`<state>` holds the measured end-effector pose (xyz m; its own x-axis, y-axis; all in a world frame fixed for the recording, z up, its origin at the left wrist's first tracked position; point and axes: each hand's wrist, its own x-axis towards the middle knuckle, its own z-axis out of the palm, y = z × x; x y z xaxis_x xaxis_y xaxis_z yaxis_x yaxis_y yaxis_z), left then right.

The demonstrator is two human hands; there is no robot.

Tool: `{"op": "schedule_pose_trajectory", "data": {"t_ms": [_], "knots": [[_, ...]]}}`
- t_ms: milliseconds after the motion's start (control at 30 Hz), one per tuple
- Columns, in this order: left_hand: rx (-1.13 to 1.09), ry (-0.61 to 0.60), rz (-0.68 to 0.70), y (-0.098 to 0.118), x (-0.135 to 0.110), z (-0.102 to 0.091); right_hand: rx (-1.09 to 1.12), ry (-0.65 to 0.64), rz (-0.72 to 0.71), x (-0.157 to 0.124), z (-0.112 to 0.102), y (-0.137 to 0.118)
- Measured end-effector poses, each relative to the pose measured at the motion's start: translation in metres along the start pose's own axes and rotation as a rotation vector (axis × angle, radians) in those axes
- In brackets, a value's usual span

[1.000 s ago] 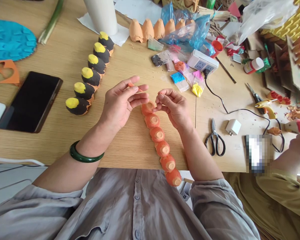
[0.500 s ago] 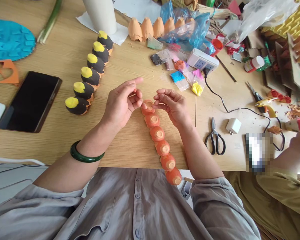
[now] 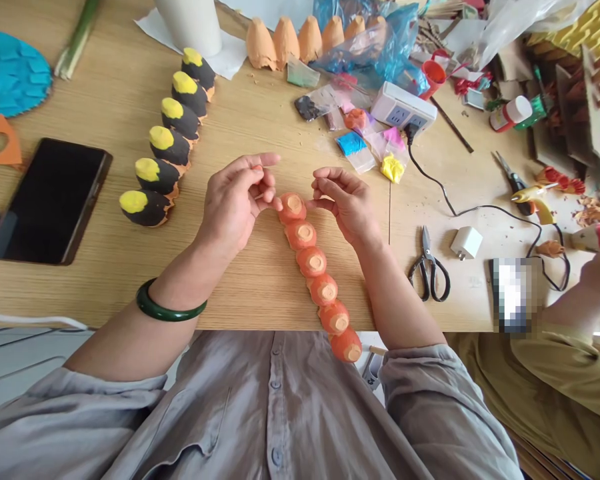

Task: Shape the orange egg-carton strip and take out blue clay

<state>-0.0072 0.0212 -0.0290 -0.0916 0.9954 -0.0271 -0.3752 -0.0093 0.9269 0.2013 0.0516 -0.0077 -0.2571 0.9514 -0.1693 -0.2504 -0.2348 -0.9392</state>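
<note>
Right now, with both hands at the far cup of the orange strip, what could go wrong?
1. The near end of the orange strip hangs past the edge of the table; a tug from the left hand or right hand could tip it off.
2. The left forearm lies near the black and yellow row; a sideways sweep might knock it.
3. The scissors lie beside the right forearm, easy to bump.

Both forearms enter from the near edge and converge toward the centre, wrists level. Left hand (image 3: pixel 235 203): index finger straight, remaining fingers curled in toward the thumb; contents of the grip not discernible. Right hand (image 3: pixel 347 207): knuckles up, fingertips (image 3: pixel 323 181) gathered against the thumb.
</note>
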Motion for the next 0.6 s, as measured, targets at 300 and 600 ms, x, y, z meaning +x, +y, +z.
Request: {"op": "schedule_pose_trajectory", "data": {"t_ms": [300,600], "knots": [[0.274,0.207,-0.212,0.047,-0.008,0.021,-0.070,-0.069,-0.048,0.009,-0.010,0.017],[0.636,0.109,-0.254,0.047,-0.005,0.008,-0.091,-0.072,-0.081,0.021,-0.019,0.041]]}}
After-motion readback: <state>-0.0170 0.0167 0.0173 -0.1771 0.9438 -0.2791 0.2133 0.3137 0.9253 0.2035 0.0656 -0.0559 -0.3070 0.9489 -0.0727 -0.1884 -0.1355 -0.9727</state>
